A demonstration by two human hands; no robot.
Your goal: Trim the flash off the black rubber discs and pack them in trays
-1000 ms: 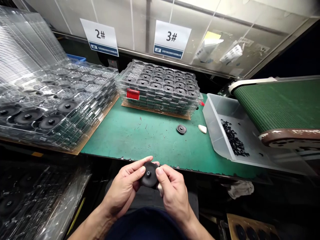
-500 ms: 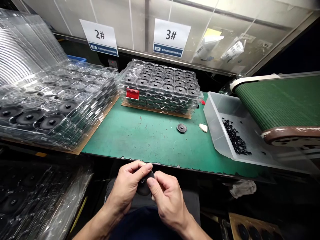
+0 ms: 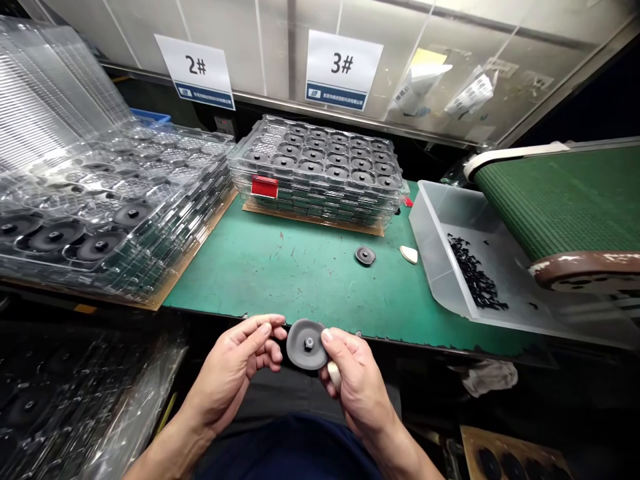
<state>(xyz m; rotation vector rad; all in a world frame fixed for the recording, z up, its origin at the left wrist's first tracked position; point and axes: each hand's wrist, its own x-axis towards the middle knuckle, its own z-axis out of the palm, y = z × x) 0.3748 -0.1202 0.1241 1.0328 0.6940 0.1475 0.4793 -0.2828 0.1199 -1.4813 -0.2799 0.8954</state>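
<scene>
A dark grey round disc with a raised centre stub (image 3: 307, 345) is pinched at its right edge by my right hand (image 3: 357, 370), thumb on top. The same hand also has a small whitish piece (image 3: 334, 377) tucked in its fingers. Just left of the disc, my left hand (image 3: 245, 360) is open, its fingers apart and free of the disc. Both hands are over my lap, in front of the green table's edge. On the table lies another dark disc (image 3: 365, 255), and near it a cream wedge-shaped piece (image 3: 409, 254).
Stacked clear trays with dark discs stand at the table's back (image 3: 320, 193) and left (image 3: 115, 247). A translucent bin (image 3: 435, 267) holding small black pieces (image 3: 475, 273) is at right, below a green conveyor belt (image 3: 565, 193). More trays (image 3: 65, 393) sit low at left.
My left hand has let go of the disc and moved left, its fingers opening. The disc now faces up in my right hand, and the whitish piece in that hand has come into view.
</scene>
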